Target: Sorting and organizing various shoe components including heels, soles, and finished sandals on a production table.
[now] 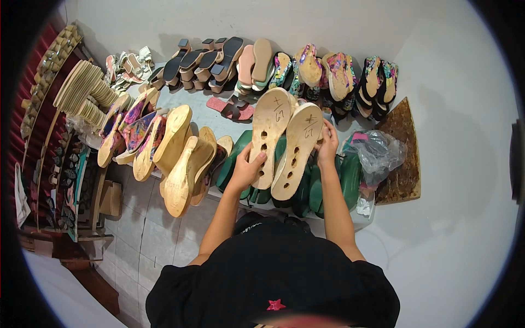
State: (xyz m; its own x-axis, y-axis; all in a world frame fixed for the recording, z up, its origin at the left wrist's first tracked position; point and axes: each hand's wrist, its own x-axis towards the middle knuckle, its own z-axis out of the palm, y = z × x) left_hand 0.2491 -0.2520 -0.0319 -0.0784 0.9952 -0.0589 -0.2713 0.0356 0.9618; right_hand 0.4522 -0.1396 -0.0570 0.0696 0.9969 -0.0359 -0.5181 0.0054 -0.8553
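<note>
Reaching forward from the near side with both forearms and closing the two hands on a pair of pale wooden soles. Slanting the left forearm toward the far right, clasping with the left hand (pixel 247 170) the near, narrower half of the left sole (pixel 270 117), pressing the thumb flat on the upward face beside the dark holes and hiding most of the other fingers underneath. Raising the right forearm more steeply, leaning it slightly left, and gripping with the right hand (pixel 327 143) the right edge of the right sole (pixel 298 142), bending the fingers around that edge; hiding too much of the grip there to tell the thumb's exact place. Holding the soles side by side, broad marked ends pointing far, above the green shoe forms (pixel 350 177) at the near edge of the worktop (pixel 208 123). Having wooden wedge soles (pixel 180 180) to the left, a clear plastic bag (pixel 377 156) just right of the right forearm, and, along the far side, black-topped sandals (pixel 229 54) leftward and flower-patterned sandals (pixel 342 74) rightward.
</note>
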